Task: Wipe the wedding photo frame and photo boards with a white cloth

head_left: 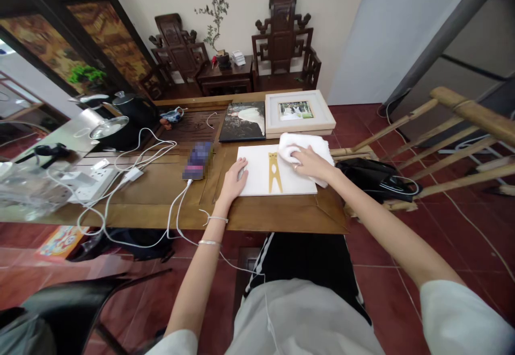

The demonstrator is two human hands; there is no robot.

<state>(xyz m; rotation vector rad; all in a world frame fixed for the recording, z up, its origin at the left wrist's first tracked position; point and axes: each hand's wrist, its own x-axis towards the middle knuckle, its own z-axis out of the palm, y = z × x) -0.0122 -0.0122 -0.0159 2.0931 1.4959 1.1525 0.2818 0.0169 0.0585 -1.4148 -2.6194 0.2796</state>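
A white board (257, 180) is laid flat near the front edge of the wooden worktop (161, 189), a gold easel-shaped piece (274, 172) set on its middle; its left edge is pressed down by the left hand (233, 179), held flat with fingers open and gripping nothing; a white cloth (308, 141) is bunched on the board's far right corner and is clasped by the right hand (311, 163), fingers curled into it; a framed photo (298, 111) and a dark print (244, 120) are seen just behind; a blurred phone (197, 159) lies left of the board
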